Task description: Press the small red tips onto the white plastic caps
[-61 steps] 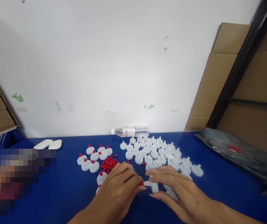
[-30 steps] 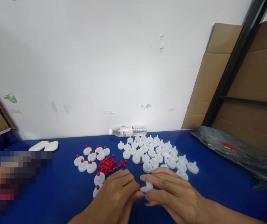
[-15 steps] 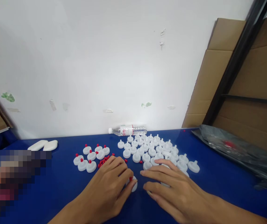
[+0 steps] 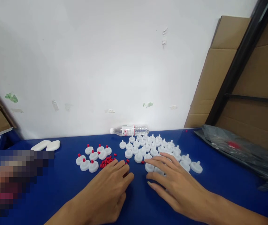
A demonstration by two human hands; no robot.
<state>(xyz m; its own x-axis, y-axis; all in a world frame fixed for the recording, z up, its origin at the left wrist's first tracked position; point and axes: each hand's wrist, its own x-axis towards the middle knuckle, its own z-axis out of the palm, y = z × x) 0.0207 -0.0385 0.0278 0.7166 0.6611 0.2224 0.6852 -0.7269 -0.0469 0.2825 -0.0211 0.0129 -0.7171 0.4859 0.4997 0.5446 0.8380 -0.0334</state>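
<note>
Hands: both lie palm down low over the bench, fingers loosely spread, and neither grips anything that shows.
Left hand: its fingertips are at the near edge of the loose red plugs, close enough to pinch one off the heap.
Right hand: its fingers fan over the nearest bare white caps, with the forefinger tip at one cap; I cannot tell if it is touching or just above.
Bare white caps: they cluster right of centre, each on its broad face with the spout up, so they sit steady.
Plugged caps: a smaller group stands to the left, each spout topped in red, kept apart from the bare ones by the red heap.
Bench: blue and glossy.
Water bottle: it lies on its side at the back, against the wall, behind the caps.
White oval pieces: two lie side by side at far left, well apart from the hands.
Dark plastic bag: it lies crumpled at the right edge, with something red showing in it.
Cardboard: flattened sheets lean behind a black shelf post.
</note>
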